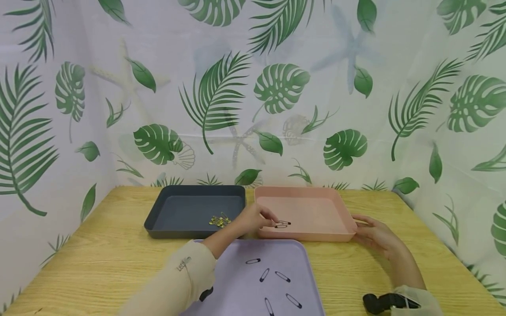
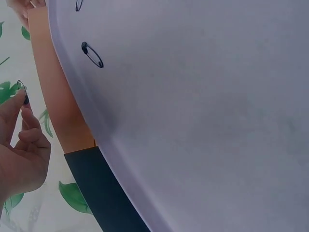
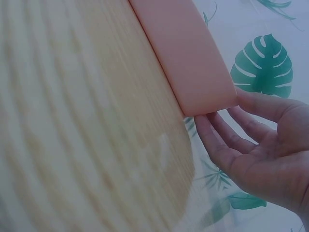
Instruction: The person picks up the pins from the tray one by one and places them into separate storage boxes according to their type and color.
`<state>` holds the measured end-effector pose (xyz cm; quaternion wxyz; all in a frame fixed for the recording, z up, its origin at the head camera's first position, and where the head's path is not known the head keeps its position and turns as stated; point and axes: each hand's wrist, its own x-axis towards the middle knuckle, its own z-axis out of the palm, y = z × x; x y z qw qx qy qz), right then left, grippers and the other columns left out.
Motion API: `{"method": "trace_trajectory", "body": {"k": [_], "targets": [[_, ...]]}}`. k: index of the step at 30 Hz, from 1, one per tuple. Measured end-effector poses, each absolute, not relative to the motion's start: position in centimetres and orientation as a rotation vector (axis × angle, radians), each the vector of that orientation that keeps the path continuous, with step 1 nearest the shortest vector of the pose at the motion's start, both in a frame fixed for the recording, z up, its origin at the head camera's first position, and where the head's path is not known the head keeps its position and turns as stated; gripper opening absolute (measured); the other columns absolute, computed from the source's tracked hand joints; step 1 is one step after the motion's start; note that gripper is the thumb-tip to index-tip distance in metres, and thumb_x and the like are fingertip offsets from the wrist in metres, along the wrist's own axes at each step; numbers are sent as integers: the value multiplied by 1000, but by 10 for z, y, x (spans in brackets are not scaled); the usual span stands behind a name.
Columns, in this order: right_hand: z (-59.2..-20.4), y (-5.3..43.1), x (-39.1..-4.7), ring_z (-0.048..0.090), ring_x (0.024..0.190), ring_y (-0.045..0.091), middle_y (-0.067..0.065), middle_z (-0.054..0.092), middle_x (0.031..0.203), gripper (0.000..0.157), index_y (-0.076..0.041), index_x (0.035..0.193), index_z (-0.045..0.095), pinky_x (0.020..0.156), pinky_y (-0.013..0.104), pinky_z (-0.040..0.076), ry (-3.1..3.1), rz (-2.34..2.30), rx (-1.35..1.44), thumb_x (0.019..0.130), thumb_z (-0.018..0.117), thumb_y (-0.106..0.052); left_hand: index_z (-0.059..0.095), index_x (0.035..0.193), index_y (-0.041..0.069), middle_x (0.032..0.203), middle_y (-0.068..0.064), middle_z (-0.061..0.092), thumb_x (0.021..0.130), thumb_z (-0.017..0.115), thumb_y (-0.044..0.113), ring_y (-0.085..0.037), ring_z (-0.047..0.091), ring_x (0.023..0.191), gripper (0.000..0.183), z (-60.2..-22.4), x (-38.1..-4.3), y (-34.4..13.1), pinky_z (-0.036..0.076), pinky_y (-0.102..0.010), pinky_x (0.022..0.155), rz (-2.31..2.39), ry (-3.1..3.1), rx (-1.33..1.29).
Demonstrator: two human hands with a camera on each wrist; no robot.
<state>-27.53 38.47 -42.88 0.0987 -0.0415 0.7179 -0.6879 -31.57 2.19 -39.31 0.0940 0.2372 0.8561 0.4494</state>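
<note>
My left hand (image 1: pixel 254 218) pinches a black safety pin (image 2: pixel 25 98) between thumb and fingertips, over the left part of the pink tray (image 1: pixel 308 237). Black safety pins (image 1: pixel 284 222) show by its fingertips in the head view; which of them is pinched is hard to tell. At the pink tray's right end, my right hand (image 1: pixel 377 237) holds the outer wall, with fingertips on the wall and rim in the right wrist view. Several black safety pins (image 1: pixel 282 276) lie spread over the lilac tray (image 1: pixel 237 289) in front, partly hidden by the left sleeve.
A dark grey tray (image 1: pixel 174 234) stands left of the pink one, with a small heap of gold safety pins (image 1: pixel 219 220) in its near right corner. All trays rest on a wooden table (image 1: pixel 99 263). A leaf-patterned curtain (image 1: pixel 237 87) closes off the back and sides.
</note>
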Motion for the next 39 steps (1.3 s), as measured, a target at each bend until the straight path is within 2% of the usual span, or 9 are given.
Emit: {"method": "trace_trajectory", "body": {"k": [7,16,27,33,39], "targets": [[-427,384,-275,58,98,14,9,50,122,59,10,140,19,89,36,45,2120,-2033,-120,93,51,-4,73,88,3,79,1,65,84,66,6,-11,49,62,9,-395,-328,28,42,-22,54,1294,2592,763],[-424,385,-272,58,97,14,8,51,119,56,8,140,23,88,35,45,2097,-2057,-116,93,52,-3,74,86,5,81,1,66,82,69,6,-10,53,67,7,-392,-335,43,45,-22,58,1259,2662,744],[-427,383,-274,57,100,14,23,41,131,61,12,140,16,88,34,45,2197,-1981,-126,94,51,-6,74,83,5,79,0,68,81,70,6,-7,53,64,5,-396,-341,55,45,-18,57,1260,2663,781],[-427,384,-273,57,99,13,20,43,129,60,11,140,18,89,35,45,2193,-1981,-128,94,51,-7,74,85,4,79,0,68,81,70,7,-13,57,67,6,-397,-343,57,44,-18,56,1261,2669,741],[-426,383,-272,57,100,14,17,45,127,58,10,141,19,89,36,45,2175,-1987,-134,94,50,-6,74,85,4,79,1,67,81,70,6,-8,53,65,6,-398,-344,58,44,-19,57,1235,2694,698]]}}
